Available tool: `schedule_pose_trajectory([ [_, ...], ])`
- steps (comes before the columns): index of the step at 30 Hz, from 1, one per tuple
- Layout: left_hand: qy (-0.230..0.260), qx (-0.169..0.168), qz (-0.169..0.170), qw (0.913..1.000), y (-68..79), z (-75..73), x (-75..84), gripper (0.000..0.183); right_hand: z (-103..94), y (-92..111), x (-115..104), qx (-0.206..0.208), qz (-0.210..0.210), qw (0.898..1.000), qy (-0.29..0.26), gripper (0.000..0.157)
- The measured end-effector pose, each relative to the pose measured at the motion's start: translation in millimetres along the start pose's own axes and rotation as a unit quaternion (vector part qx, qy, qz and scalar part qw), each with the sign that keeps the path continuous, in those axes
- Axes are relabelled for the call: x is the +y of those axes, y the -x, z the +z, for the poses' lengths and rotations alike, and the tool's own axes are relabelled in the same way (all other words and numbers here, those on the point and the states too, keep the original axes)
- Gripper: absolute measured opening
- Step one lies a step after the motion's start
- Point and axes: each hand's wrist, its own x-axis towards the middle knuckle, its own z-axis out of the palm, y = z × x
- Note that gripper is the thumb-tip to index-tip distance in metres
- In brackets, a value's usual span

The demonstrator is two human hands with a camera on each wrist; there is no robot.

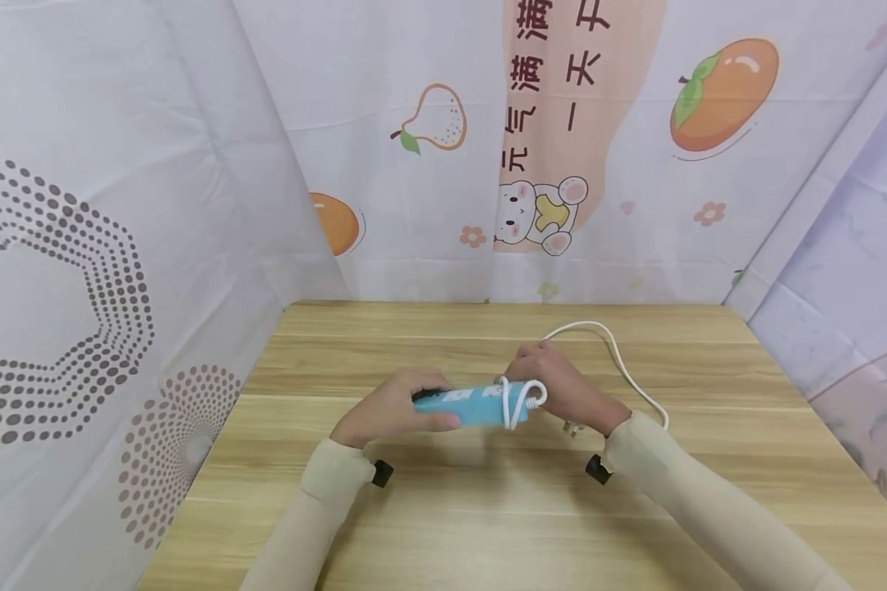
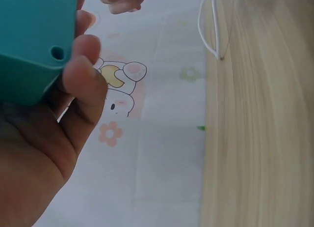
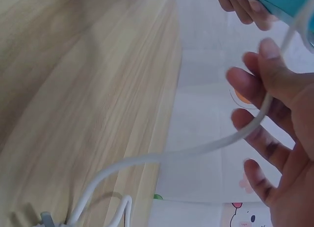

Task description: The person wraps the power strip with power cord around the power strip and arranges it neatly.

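A light blue power strip [image 1: 469,404] is held up over the table, with white cord [image 1: 515,404] wound round its right end. My left hand [image 1: 395,406] grips the strip's left end, thumb along the near side; the left wrist view shows its teal underside [image 2: 34,35] with a round hole. Beside the wrapped end is my right hand [image 1: 562,390]. In the right wrist view the cord [image 3: 211,146] passes between that hand's thumb and index finger, which hold it, while the other fingers are loosely bent. The plug [image 1: 572,428] hangs near the right wrist.
The wood-grain table [image 1: 451,525] runs back to a printed curtain [image 1: 414,205], with another patterned curtain on the left. A long loop of loose white cord [image 1: 621,361] arcs out beyond the right hand and back toward the right forearm.
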Motion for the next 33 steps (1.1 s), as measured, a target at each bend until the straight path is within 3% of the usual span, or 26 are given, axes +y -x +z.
schedule_pose_trajectory([
  [5,-0.092,-0.008,-0.003,0.9958,-0.2,5.5,4.5,0.038,0.0,-0.5,2.7,-0.029,-0.026,0.999,0.015,0.018],
  [10,-0.154,-0.014,0.008,0.9879,-0.5,7.4,4.7,0.040,1.5,-4.4,-0.4,-0.046,-0.052,0.994,0.085,0.014],
  [17,-0.280,0.000,0.026,0.9595,-5.9,16.0,2.8,0.060,3.6,-6.6,-4.7,-0.066,-0.039,0.984,0.160,0.008],
  [20,-0.314,0.010,0.028,0.9489,-6.8,19.1,4.0,0.061,4.3,-7.0,-6.8,-0.071,-0.020,0.983,0.169,0.008],
  [28,-0.349,0.032,0.024,0.9362,-5.1,18.7,7.0,0.057,4.0,-10.7,-12.0,-0.064,0.023,0.985,0.159,0.006],
  [33,-0.389,0.049,0.053,0.9182,-1.7,13.8,10.1,0.060,4.9,-12.0,-13.2,-0.041,0.036,0.990,0.129,0.005],
])
